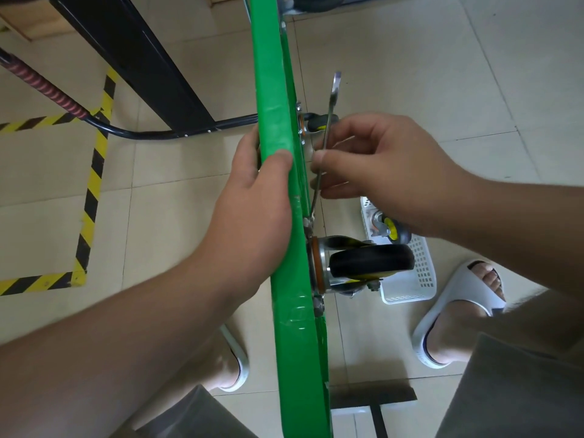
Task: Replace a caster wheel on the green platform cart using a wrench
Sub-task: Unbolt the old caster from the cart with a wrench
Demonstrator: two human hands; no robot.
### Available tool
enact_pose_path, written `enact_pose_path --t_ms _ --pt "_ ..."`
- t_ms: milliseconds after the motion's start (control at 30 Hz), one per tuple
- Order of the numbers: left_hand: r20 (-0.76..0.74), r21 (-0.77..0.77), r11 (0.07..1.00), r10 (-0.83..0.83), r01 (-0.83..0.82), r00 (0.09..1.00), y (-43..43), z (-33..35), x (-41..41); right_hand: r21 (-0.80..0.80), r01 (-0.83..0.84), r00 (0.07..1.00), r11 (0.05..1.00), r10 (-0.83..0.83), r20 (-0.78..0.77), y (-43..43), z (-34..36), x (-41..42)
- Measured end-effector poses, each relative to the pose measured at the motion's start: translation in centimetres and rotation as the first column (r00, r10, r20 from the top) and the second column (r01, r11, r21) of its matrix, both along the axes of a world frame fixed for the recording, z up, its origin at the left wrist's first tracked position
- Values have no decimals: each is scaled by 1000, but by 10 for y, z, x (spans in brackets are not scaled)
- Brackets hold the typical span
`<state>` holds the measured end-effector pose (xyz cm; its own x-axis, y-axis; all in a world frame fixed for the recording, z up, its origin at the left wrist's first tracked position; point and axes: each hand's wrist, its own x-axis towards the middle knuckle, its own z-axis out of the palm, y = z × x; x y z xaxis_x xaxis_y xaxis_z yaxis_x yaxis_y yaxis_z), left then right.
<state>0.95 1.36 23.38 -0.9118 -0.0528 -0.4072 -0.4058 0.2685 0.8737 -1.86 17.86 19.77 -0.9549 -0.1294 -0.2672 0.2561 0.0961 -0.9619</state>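
Observation:
The green platform cart stands on its edge between my legs, its underside facing right. My left hand grips the cart's upper edge, thumb over the green rim. A black caster wheel in a metal bracket is mounted on the underside below my hands. My right hand pinches a slim metal wrench; its lower end sits at a bolt just above that caster's plate. A second caster shows farther along the deck, partly behind the wrench.
A white plastic basket on the tiled floor at right holds a spare caster with a yellow hub. My feet in white slippers flank the cart. Black-and-yellow floor tape and a black frame lie at left.

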Motion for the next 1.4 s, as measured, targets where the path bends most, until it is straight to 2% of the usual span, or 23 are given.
enact_pose_path --t_ms 133,233,467,633,867,1167,1400 --pt "11 0 1000 1 -1 1000 0 2 1 27 109 980 994 -112 166 0 -8 -16" --pt "7 -8 1000 5 -4 1000 1 2 1 38 116 956 993 -122 268 -2 -15 -22" --pt "-4 -28 1000 -4 4 1000 -1 0 0 60 47 939 997 -65 337 -14 -22 -22" --pt "-7 -32 999 2 -2 1000 -1 1 0 12 18 937 1000 -21 348 -21 -26 -17" --pt "-13 -39 999 6 -7 1000 0 0 0 -25 -8 975 1000 14 223 -19 -8 -5" --pt "-35 -62 998 7 -9 999 0 0 0 40 -135 985 990 138 -106 -5 -3 32" --pt "-40 -62 998 2 -5 999 0 0 0 47 -161 968 986 167 -187 -3 -5 33"
